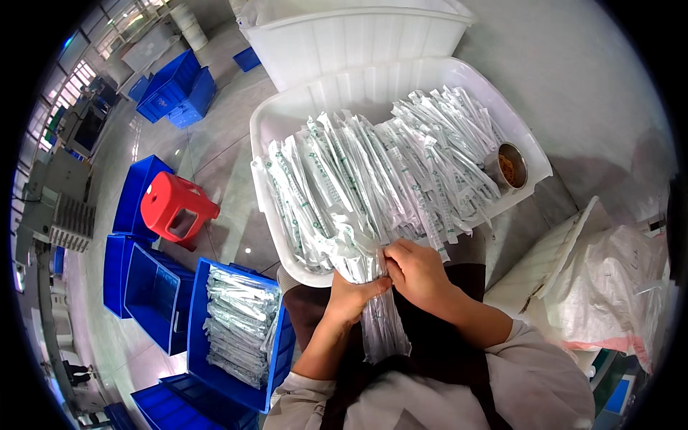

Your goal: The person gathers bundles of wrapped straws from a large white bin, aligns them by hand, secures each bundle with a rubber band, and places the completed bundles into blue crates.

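Note:
My left hand (346,301) wraps around a bundle of slim items in clear and white printed wrappers (382,328), holding it upright over my lap. The bundle's upper ends fan out above my thumb, and its lower part hangs below my fist. My right hand (419,273) is curled against the bundle's right side, fingertips pinched at its edge; whether a thin band lies between them is hidden. Just beyond both hands, a white plastic tub (290,269) holds many loose wrapped items (355,161) of the same kind, lying in slanting rows.
A metal cup (510,165) of tan rubber bands sits at the tub's right side. Another white tub (360,43) stands behind. To the left are a blue crate (200,301) of wrapped items, other blue crates (156,295) and a red plastic stool (174,207). A white woven sack (602,290) stands right.

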Demonstrator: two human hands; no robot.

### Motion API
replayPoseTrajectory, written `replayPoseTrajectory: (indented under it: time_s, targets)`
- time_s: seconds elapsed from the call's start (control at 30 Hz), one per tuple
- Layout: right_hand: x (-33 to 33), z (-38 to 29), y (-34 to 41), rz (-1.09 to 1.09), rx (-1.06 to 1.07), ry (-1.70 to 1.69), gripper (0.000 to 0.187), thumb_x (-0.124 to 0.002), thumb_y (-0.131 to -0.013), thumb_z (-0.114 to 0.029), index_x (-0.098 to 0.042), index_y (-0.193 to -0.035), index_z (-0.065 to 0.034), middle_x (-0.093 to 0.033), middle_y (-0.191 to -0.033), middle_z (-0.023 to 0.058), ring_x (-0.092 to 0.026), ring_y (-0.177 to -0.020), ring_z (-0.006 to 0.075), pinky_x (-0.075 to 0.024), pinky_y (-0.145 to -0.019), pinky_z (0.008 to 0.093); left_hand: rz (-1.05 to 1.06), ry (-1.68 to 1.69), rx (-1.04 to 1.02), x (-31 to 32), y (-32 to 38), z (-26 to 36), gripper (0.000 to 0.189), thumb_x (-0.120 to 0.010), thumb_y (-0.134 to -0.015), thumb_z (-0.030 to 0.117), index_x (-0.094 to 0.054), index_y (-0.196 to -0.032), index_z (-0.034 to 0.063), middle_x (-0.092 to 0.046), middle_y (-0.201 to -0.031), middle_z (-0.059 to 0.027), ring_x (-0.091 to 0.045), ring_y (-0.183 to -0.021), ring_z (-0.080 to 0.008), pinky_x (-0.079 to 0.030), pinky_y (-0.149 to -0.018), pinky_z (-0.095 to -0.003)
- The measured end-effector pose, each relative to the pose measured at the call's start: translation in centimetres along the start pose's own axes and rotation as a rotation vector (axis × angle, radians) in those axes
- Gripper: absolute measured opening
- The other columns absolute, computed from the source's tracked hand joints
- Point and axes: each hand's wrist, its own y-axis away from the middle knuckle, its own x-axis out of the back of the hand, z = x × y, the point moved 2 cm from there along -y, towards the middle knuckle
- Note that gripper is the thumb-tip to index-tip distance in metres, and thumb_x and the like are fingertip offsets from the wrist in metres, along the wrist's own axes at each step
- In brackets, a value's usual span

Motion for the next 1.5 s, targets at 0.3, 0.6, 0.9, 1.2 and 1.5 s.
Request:
replayPoseTrajectory:
  time_s: [0.3, 0.6, 0.9, 1.2, 1.5]
  targets:
    - [-2.3, 9.2, -6.2, 0.139, -0.235, -0.333, 0.005, -0.054, -0.074, -0.001, -0.051, -0.069, -0.0013, -0.057, -0.066, 0.0111, -0.057, -0.062, 0.0269, -0.0465, -0.065, 0.0358, -0.656, 0.471, 0.212, -1.5, -0.4, -2.0, 0.062, -0.077, -0.048, 0.008, -0.04, -0.097, 0.0032, -0.048, -0.061, -0.0052, -0.048, -0.053, -0.0174, -0.036, -0.052, -0.0287]
    - [1.3, 2.4, -1.1, -0.04, 0.098, -1.186, 0.029, -0.047, -0.076, 0.009, -0.055, -0.104, 0.009, -0.048, -0.12, 0.0257, -0.043, -0.116, 0.0385, -0.0289, -0.101, 0.0488, -0.726, 0.726, 0.194, 1.4, -1.9, -4.8, 0.05, -0.073, -0.052, 0.009, -0.049, -0.095, 0.0003, -0.049, -0.066, -0.007, -0.049, -0.056, -0.0188, -0.039, -0.054, -0.0298]
    - [4.0, -4.9, -4.8, -0.657, 0.506, -0.168, 0.06, -0.074, -0.062, -0.021, -0.051, -0.112, 0.003, -0.055, -0.109, 0.0191, -0.056, -0.099, 0.0324, -0.0441, -0.084, 0.0348, -0.7, 0.248, 0.017, -1.3, -1.1, -5.2, 0.042, -0.075, -0.051, -0.001, -0.056, -0.089, 0.0008, -0.059, -0.075, -0.0072, -0.058, -0.067, -0.0169, -0.047, -0.064, -0.0301]
    - [1.7, -1.0, -6.0, -0.325, 0.118, -1.021, 0.086, -0.079, -0.056, -0.036, -0.04, -0.123, 0.0019, -0.045, -0.119, 0.0169, -0.053, -0.1, 0.0247, -0.0475, -0.08, 0.0382, -0.653, -0.026, -0.07, -0.2, 0.8, -4.4, 0.053, -0.077, -0.062, 0.02, -0.05, -0.103, 0.0015, -0.058, -0.082, -0.0046, -0.055, -0.078, -0.0131, -0.045, -0.072, -0.0281]
    - [-11.1, -3.5, 2.2, -0.786, -0.585, -1.174, 0.05, -0.067, -0.07, -0.021, -0.048, -0.109, 0.0038, -0.057, -0.092, 0.0117, -0.058, -0.083, 0.0193, -0.0464, -0.075, 0.0315, 0.011, 0.097, -0.021, 6.1, 9.7, -8.6, 0.046, -0.069, -0.069, 0.009, -0.049, -0.109, 0.0013, -0.056, -0.098, -0.0054, -0.054, -0.088, -0.0146, -0.044, -0.078, -0.0295]
